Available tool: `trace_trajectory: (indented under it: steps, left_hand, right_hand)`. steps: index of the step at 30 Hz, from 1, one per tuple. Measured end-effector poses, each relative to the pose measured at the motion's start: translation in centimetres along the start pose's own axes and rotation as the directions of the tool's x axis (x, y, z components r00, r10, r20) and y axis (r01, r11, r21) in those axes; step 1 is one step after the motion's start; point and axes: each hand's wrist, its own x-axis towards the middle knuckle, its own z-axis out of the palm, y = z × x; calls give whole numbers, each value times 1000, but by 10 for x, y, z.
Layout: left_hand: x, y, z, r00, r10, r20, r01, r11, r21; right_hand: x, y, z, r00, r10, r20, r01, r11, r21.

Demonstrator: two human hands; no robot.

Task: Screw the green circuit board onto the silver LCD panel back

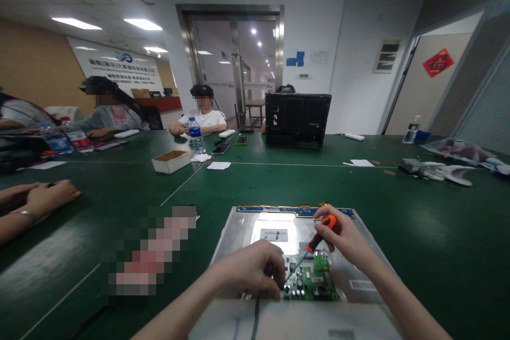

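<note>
Dark cable (256,319) runs at bottom centre; left fingers (271,287) curl, hold hidden; right fingers (324,231) grip a slanted screwdriver (313,244) that, pressed unevenly, could slip, scratching the board (313,273).

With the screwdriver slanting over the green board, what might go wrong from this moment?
1. The screwdriver might slip and scratch the small parts on the board.
2. Its shaft points down toward the left hand, so a slip from the right hand could jab the fingers.
3. The black cable runs close below the left hand; a careless move might snag it.
</note>
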Motion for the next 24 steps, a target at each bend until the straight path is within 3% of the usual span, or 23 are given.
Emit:
trace_trajectory:
  steps: [15, 24]
  left_hand:
    - [1, -8, 0, 996, 77, 32, -76, 996, -40]
    - [0, -1, 0, 1000, -6, 11, 7, 1000, -25]
  right_hand:
    - [0, 2, 0, 1000, -15, 0, 15, 1000, 3]
    - [-1, 3, 0, 1000, -10, 5, 10, 1000, 8]
